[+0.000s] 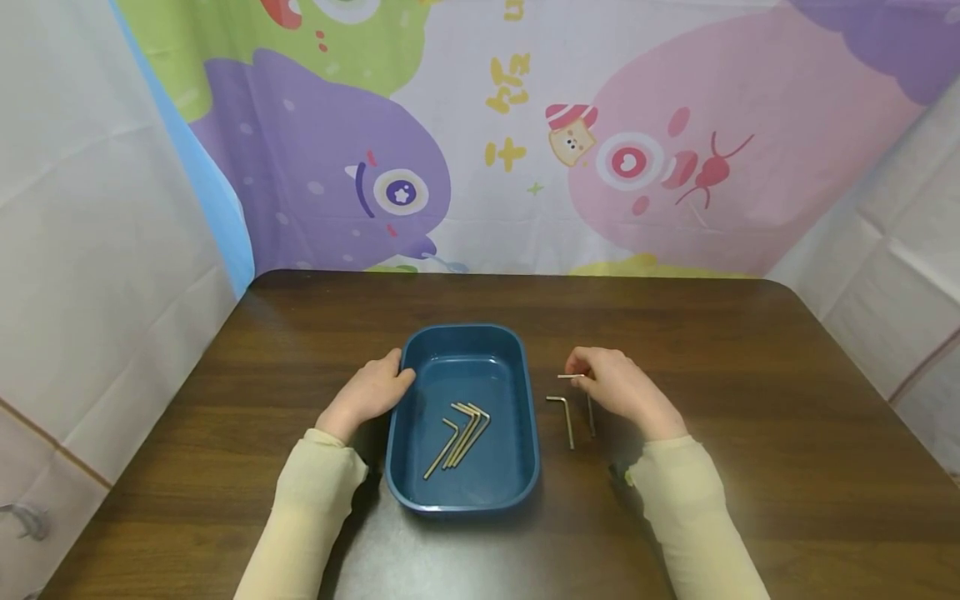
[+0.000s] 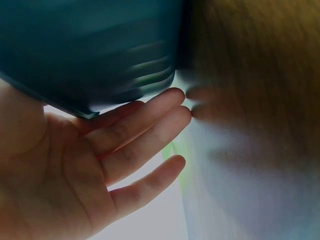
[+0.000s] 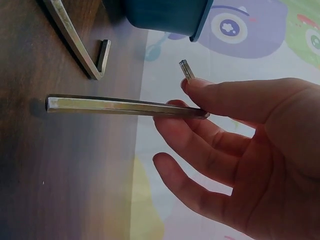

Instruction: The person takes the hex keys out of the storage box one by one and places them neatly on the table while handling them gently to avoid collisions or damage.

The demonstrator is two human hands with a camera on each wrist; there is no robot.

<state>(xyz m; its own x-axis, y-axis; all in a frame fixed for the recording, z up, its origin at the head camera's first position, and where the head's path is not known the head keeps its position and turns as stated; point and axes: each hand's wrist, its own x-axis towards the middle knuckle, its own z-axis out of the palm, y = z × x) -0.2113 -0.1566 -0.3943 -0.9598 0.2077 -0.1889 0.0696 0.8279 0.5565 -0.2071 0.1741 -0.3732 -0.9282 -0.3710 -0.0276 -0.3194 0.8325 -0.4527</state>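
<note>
the held hex key (image 3: 110, 106) is pinched near its bend by the fingers of the right hand (image 1: 618, 387), between the blue tray (image 1: 480, 379) and the table's (image 1: 735, 350) right edge; a firm pinch is advised, lest the long arm swivel. the tray's left rim is gripped by the left hand (image 1: 367, 392), fingers spread outside, and should be steadied level. the loose hex key (image 1: 567, 421) is best left unbrushed.

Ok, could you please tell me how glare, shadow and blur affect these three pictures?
Head view: pale glare on the table at the near end of the tray, dark shadow between the left sleeve and the tray; left wrist view: table blurred, pale reflections streaking the tray's wall; right wrist view: right hand dim against brighter cloth, pinched hex key fairly sharp.
</note>
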